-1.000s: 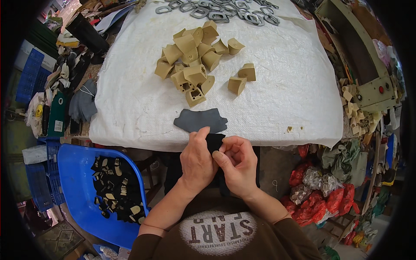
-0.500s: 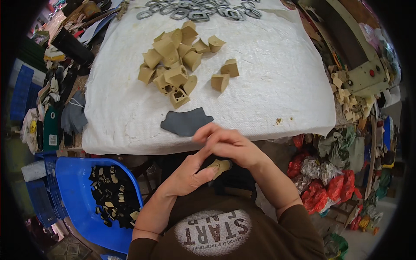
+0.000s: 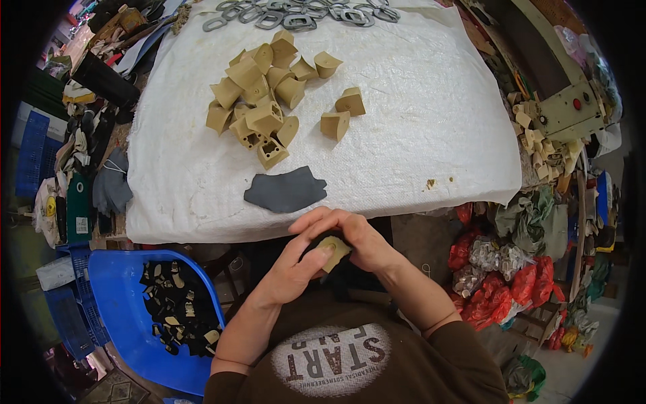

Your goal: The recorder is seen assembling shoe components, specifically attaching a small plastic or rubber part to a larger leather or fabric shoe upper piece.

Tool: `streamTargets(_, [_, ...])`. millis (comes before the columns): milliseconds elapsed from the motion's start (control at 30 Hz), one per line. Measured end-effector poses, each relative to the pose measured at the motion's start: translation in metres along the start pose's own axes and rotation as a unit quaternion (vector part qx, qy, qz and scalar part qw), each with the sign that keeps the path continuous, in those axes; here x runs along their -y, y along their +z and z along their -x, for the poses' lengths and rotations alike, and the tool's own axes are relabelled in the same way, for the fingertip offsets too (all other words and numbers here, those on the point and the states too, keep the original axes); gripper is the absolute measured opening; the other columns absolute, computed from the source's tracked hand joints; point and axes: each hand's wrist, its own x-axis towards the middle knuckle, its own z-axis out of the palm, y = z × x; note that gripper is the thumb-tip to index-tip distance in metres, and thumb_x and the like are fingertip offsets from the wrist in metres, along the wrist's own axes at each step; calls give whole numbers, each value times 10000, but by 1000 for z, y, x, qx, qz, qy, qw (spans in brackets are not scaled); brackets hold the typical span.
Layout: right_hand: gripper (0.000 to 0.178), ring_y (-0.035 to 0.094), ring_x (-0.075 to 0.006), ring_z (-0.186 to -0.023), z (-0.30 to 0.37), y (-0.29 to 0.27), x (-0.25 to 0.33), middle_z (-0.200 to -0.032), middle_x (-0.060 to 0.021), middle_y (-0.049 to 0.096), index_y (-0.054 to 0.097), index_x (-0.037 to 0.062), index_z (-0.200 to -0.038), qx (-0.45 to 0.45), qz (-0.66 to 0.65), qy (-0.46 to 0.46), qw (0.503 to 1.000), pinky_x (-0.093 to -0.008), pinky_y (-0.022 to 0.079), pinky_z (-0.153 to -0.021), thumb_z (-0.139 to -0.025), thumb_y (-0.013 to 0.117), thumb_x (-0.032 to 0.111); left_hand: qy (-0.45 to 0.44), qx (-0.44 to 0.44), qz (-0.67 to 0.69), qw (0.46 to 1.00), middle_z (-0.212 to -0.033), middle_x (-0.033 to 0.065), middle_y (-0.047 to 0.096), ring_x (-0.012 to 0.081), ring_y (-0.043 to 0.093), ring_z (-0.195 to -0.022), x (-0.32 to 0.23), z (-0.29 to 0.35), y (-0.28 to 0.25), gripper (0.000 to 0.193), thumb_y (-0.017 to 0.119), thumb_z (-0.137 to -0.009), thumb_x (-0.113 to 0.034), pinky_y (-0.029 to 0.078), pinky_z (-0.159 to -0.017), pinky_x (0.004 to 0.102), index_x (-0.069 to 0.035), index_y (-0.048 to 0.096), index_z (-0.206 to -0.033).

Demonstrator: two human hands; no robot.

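**Left hand [image 3: 289, 273] and right hand [image 3: 363, 246] around a tan piece [image 3: 338, 257]**

The piece, dark along its far edge, is held before the near edge of a white-covered table [image 3: 417, 128]. The left thumb presses its face; right fingers bend across, hiding their grip. Beyond lie a grey cutout [image 3: 286, 189] and tan blocks [image 3: 254, 84]; near left, a blue tub [image 3: 116, 296].

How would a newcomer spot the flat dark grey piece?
Find the large white woven sheet. Toward its near edge, between heaped beige blocks and the left hand, lies the flat dark grey piece. Unlike the blocks, it's flat, with a notched right end.
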Motion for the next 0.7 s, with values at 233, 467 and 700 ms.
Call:
streamTargets(233, [344,471,-214,-1137,5,4,-5,-1263,-145,489,569,22,-1100,-43,24,-76,996,-354,382,-962,-980,365,272,107,-14,16,994,-910,10,497,68,452,-734,14,-3,1,386,456,-921,-203,384,-621,200,-34,418,-1266])
streamTargets(467, [356,546,-163,-914,-2,12,-8,-1166,-106,542,546,20,-1126,-122,200,-111,966,-281,440,-768,-986,360,290,206,-114,-35,971,-827,18,515,73,460,-668,22,-12,17,343,429,-940,-255,403,-585,221,-34,453,-1201])
streamTargets(700, [345,503,-156,-1029,11,-2,2,-1248,-81,505,457,50,-1279,-98,197,-81,972,-292,423,-889,-953,452,162,130,-107,202,965,-799,45,526,123,478,-647,17,-10,5,364,282,-969,-355,406,-579,251,-72,490,-1064])
